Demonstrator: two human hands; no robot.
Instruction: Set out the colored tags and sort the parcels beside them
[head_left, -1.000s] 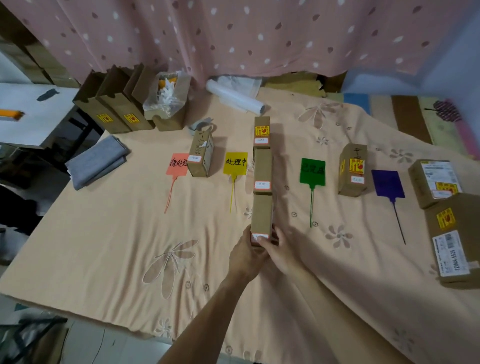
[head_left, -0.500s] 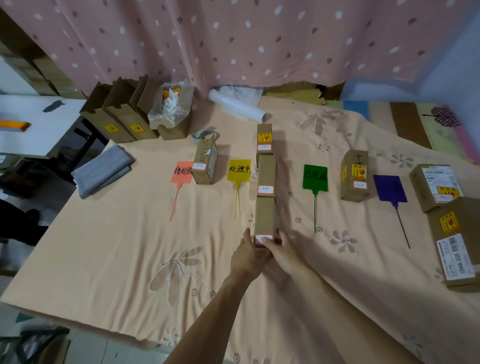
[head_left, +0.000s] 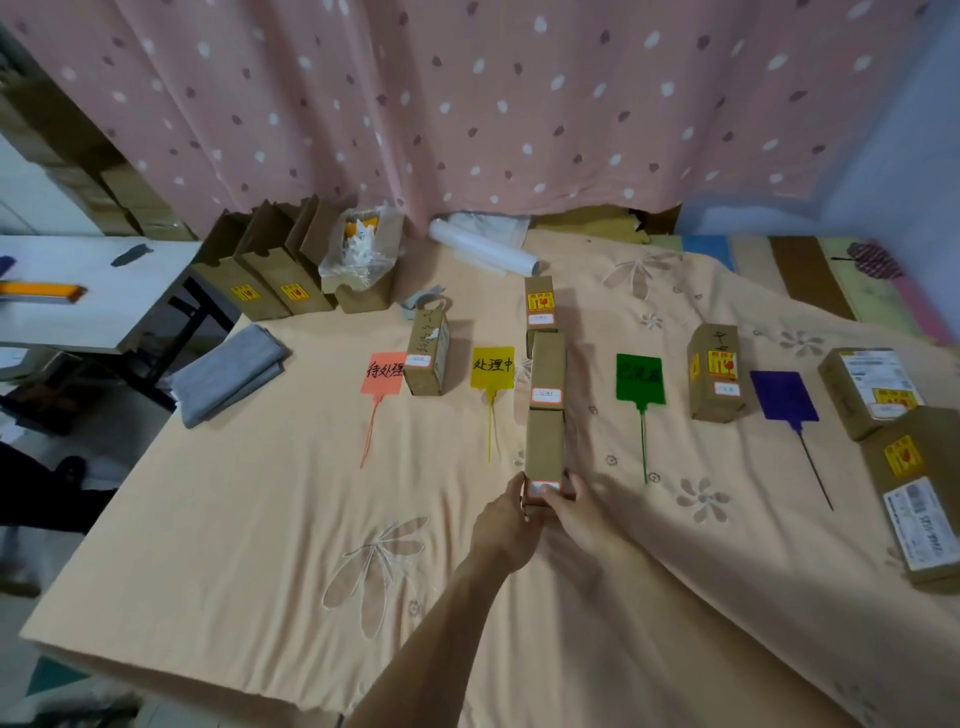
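Observation:
Four tags lie in a row on the peach cloth: an orange tag (head_left: 383, 373), a yellow tag (head_left: 492, 367), a green tag (head_left: 640, 378) and a purple tag (head_left: 783, 395). Right of the yellow tag, three cardboard parcels stand in a line: the far parcel (head_left: 540, 301), the middle parcel (head_left: 547, 370) and the near parcel (head_left: 544, 447). My left hand (head_left: 503, 525) and my right hand (head_left: 584, 514) grip the near parcel's front end from both sides. One parcel (head_left: 427, 349) stands by the orange tag, another parcel (head_left: 716, 371) between green and purple.
Two larger labelled boxes (head_left: 868, 389) (head_left: 917, 493) sit at the right edge. Open cardboard cartons (head_left: 270, 270) and a plastic bag (head_left: 358, 254) stand at the back left, a white roll (head_left: 483, 249) behind, folded grey cloth (head_left: 228, 371) at the left edge.
The camera tilted up, so the whole scene sits lower in view. Both hands stay on the near parcel's front end, which has not visibly shifted.

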